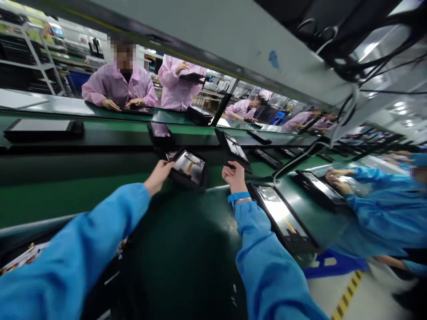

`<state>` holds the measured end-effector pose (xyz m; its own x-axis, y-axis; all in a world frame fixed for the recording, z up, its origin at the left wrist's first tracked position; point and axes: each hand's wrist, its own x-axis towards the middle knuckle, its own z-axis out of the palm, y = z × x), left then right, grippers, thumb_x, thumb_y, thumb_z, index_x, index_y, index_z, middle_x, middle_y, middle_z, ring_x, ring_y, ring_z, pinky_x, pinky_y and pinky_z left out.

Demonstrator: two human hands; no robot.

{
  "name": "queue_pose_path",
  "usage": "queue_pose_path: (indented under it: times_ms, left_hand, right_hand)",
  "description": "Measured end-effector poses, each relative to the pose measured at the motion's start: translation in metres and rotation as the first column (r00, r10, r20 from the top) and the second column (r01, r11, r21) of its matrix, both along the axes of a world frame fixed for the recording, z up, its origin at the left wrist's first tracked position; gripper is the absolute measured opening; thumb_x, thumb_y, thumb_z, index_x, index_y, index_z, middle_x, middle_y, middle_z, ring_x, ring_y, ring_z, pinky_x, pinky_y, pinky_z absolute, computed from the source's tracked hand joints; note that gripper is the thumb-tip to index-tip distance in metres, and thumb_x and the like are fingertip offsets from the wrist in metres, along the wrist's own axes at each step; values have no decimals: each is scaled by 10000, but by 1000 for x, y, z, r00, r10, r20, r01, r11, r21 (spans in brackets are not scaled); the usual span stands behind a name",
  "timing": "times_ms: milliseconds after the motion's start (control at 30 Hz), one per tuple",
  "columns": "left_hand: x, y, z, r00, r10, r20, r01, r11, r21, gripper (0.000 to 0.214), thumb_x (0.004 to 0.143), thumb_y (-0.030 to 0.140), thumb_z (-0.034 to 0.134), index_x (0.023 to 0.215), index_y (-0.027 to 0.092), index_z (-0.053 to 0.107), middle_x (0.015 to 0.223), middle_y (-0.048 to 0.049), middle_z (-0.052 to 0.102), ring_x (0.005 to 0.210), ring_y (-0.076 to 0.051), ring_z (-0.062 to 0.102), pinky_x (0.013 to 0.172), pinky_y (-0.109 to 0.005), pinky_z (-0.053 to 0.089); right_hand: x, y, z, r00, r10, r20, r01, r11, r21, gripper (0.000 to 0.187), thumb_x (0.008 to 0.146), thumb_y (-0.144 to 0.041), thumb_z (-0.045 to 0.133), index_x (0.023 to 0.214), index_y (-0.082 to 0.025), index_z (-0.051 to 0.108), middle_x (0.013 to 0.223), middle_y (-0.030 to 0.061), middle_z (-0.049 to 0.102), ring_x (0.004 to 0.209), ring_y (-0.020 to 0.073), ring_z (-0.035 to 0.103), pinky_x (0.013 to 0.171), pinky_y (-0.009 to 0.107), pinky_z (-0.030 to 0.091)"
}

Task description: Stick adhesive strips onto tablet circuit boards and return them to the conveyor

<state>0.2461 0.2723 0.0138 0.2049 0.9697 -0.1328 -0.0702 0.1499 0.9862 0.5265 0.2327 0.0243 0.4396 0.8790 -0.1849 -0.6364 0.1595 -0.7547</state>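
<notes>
The left hand, in a bright blue sleeve, pinches the left edge of a black rectangular tray holding a silvery panel with an orange ribbon strip, its thumb and fingers closed on the rim. That tray is over the far edge of the dark green worktop; whether it rests on anything I cannot tell. The right hand, fingers curled shut, grips the near end of a second black rectangular tray with a bright, glossy panel, which is held tilted. Beside the right forearm, a long black tray with a shiny white panel and yellow strip lies on the worktop.
</notes>
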Motion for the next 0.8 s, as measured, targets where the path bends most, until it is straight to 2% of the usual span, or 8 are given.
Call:
queue_pose_path:
  times_ms: [167,233,300,433,533,667,733,800]
  left_hand:
    - [87,0,20,962,-206,180,228,967,-111,390,980,405,636,1285,166,593,1293,-103,621,1123,-232,642,960,-451,585]
    - [94,-6,29,940,-233,250,269,955,-125,385,982,408,631,1282,170,595,1297,-104,619,1126,-231,640,965,-450,583]
    - [82,-14,38,916,-236,324,286,951,-116,392,983,415,628,1285,167,592,1291,-104,621,1118,-230,643,957,-447,585]
    - [28,-35,64,897,-173,406,212,976,-52,411,986,446,616,1280,160,592,1259,-101,634,1085,-223,654,933,-437,592]
    - [-19,-54,73,927,-49,372,55,998,-4,413,992,470,600,1264,159,600,1230,-97,646,1055,-213,661,917,-422,594]
    - [-101,-82,62,983,95,160,-89,995,-40,396,1002,496,576,1165,139,629,1072,-65,677,894,-163,670,801,-345,601]
    - [-153,-101,56,994,111,13,-109,991,-78,420,1008,535,546,1088,134,641,921,-35,677,730,-120,640,674,-279,572]
    - [-205,-126,54,987,95,-129,-108,990,-93,450,994,568,541,1030,134,649,716,8,633,554,-98,565,530,-225,488]
  right_hand:
    - [-14,-42,13,979,-12,203,19,999,-29,306,998,-372,627,1211,-153,626,1123,71,668,900,159,674,756,324,609]
    - [-24,-59,13,955,7,295,3,1000,-31,295,999,-370,625,1198,-152,629,1104,66,669,880,151,672,740,311,606]
    - [-41,-74,8,923,43,382,-33,999,-32,260,1002,-362,624,1140,-142,636,999,39,667,765,114,647,644,250,578]
    - [-105,-99,-19,834,182,520,-182,982,-53,185,988,-302,653,946,-123,627,721,-55,562,505,33,468,450,147,413]
    - [-165,-119,-38,737,355,576,-353,928,-120,171,974,-289,670,914,-132,639,739,-43,591,550,49,513,506,171,469]
    - [-220,-140,-43,593,577,561,-557,798,-232,205,993,-360,636,1046,-166,678,1004,42,699,821,133,671,711,280,600]
    - [-230,-142,-39,545,647,533,-611,742,-275,200,955,-329,692,1052,-154,684,1001,45,711,780,127,676,663,265,596]
    - [-226,-135,-34,551,667,501,-610,732,-304,231,839,-242,810,1021,-152,700,968,22,720,642,84,640,536,192,537]
